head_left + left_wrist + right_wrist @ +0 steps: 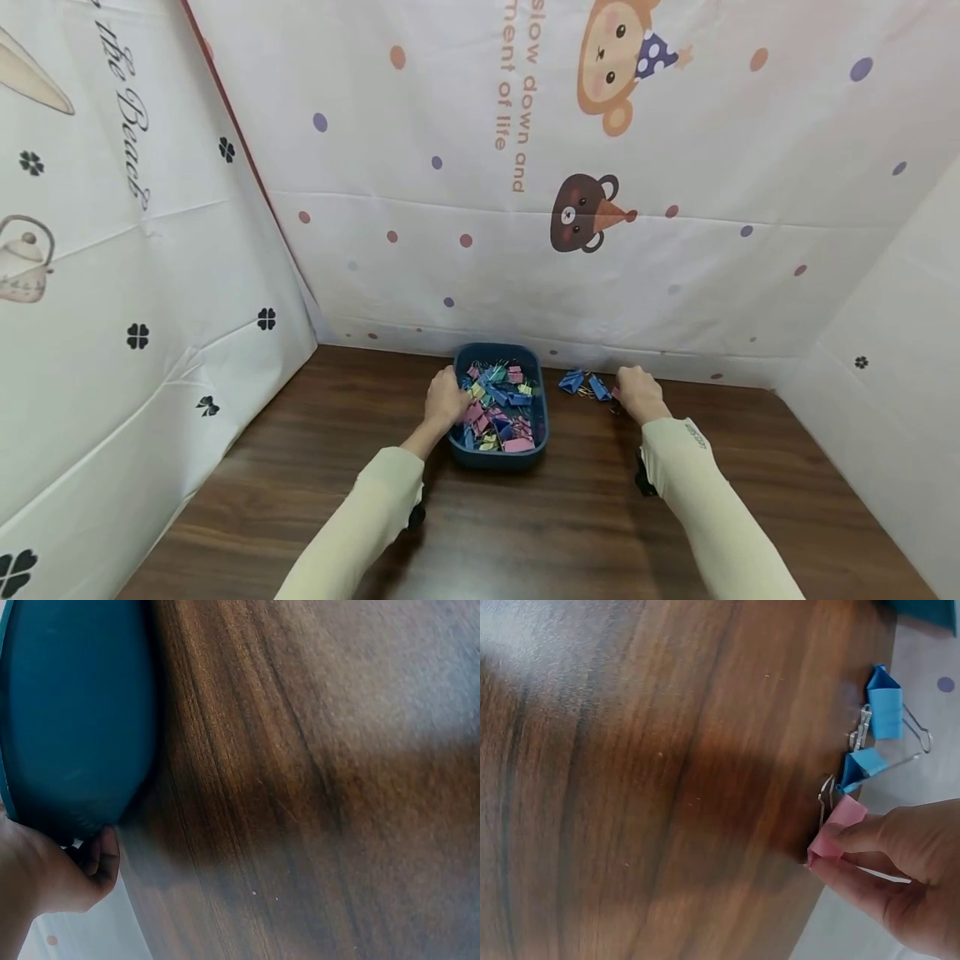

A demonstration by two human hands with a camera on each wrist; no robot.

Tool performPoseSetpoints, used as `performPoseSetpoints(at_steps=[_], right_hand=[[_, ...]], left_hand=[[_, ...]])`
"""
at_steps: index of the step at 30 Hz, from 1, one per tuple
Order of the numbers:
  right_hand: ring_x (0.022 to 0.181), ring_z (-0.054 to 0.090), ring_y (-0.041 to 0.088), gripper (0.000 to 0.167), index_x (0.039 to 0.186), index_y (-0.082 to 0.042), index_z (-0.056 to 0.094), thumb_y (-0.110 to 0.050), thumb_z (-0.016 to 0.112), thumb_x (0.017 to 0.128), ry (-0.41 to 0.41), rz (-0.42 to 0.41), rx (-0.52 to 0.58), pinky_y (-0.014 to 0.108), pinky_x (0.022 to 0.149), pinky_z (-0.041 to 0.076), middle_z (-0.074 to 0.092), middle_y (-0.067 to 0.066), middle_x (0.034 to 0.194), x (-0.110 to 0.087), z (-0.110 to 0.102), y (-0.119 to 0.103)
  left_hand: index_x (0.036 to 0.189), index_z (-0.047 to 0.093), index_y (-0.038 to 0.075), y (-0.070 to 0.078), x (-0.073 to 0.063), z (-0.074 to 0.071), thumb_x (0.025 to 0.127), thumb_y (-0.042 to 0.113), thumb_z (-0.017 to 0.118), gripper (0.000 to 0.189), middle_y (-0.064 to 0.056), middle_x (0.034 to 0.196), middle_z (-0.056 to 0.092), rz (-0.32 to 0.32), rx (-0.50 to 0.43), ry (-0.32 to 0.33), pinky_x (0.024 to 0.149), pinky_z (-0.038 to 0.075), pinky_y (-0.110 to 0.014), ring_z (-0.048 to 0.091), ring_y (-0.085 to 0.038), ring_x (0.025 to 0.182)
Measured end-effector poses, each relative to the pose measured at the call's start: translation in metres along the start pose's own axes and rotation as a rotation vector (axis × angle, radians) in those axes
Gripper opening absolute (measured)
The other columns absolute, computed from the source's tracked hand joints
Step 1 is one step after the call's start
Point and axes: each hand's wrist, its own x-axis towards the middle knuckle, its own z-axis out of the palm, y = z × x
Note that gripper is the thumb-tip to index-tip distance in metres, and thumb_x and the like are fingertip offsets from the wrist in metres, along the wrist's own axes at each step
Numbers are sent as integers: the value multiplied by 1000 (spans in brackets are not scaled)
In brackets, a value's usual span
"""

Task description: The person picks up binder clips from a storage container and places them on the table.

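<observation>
The right hand is pinching a pink clip near the back edge of the table; the left hand is gripping the bin. Many mixed clips are already lying inside; two blue clips are remaining outside, beside the pink one.

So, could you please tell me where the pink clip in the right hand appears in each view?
Head: the pink clip, partly hidden by the right hand, is right of and below centre.
Left wrist: not in view.
Right wrist: lower right, pinched in that hand.
Shared landmark: the blue container, in all three.
</observation>
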Motion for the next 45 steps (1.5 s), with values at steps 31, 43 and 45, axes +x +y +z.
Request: performPoseSetpoints(at_steps=[31,43,45], right_hand=[[99,73,30,25,114,-5,75,1,69,91,-51,-269,-78,45,79,62,75,15,116,-18,-54,-139],[77,73,21,14,102,-2,78,-11,72,94,-201,-473,63,38,73,61,77,12,98,-43,-26,-193],[71,71,19,12,99,-2,78,-11,72,94,-224,-485,61,35,68,60,77,11,91,-44,-19,-195]], left_hand=[[138,52,-10,2,-3,-2,89,0,62,51,-28,131,61,6,1,2,102,51,-54,61,-40,121],[138,53,-9,0,1,-3,87,3,64,54,-27,129,62,-2,22,8,101,52,-53,62,-39,118],[138,53,-9,-1,0,-2,86,3,65,55,-27,130,62,-3,27,9,101,52,-53,62,-39,119]])
